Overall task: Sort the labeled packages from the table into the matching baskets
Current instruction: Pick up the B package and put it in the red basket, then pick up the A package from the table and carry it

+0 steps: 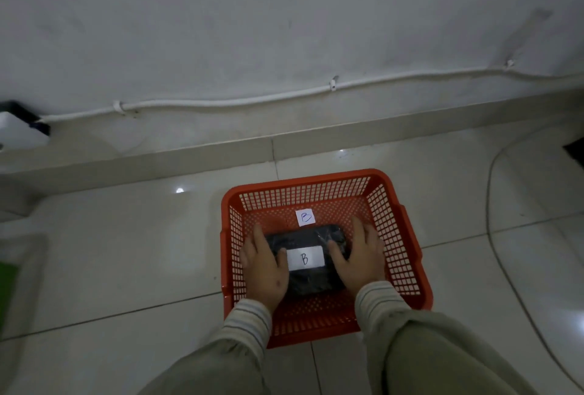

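My left hand (264, 271) and right hand (358, 257) clasp the two ends of the black package (308, 239) marked B, thumbs on top. It sits inside the orange basket (401, 236), nearer its front wall. A paper tag (306, 217) marked B lies on the basket's bottom just behind it.

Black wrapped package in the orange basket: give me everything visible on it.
The black plastic-wrapped package is a rounded rectangular block in glossy, crinkled film. A white paper label on top carries a handwritten B. It lies flat inside the orange plastic mesh basket, just below the basket's own white B tag. The left hand and right hand grip its two short ends.
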